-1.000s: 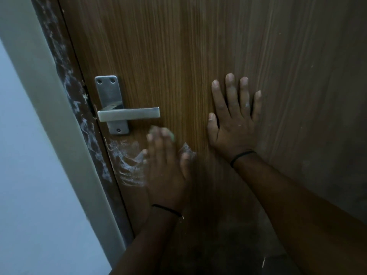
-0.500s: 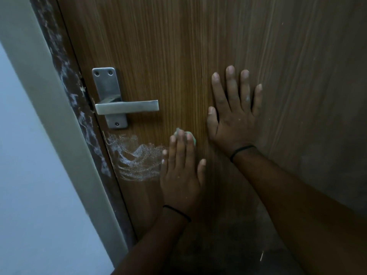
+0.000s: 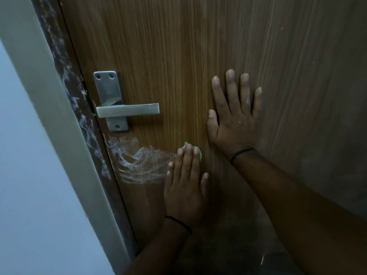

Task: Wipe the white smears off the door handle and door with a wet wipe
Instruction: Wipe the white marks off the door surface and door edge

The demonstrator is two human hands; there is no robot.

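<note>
A brown wooden door fills the view. Its metal lever handle sits at the left on a steel plate. Below the handle a patch of white smears spreads across the wood. My left hand lies flat on the door just right of the smears, pressing a pale green wet wipe whose edge shows past the fingertips. My right hand rests flat on the door farther right and higher, fingers spread, holding nothing.
The dark door edge at the left carries more white smears. Beside it runs a pale door frame, then a light wall. The door's right and lower parts are in shadow.
My left hand with the wipe has slid rightward off the smears, uncovering them. My right hand has stayed flat on the door. The view has shifted slightly.
</note>
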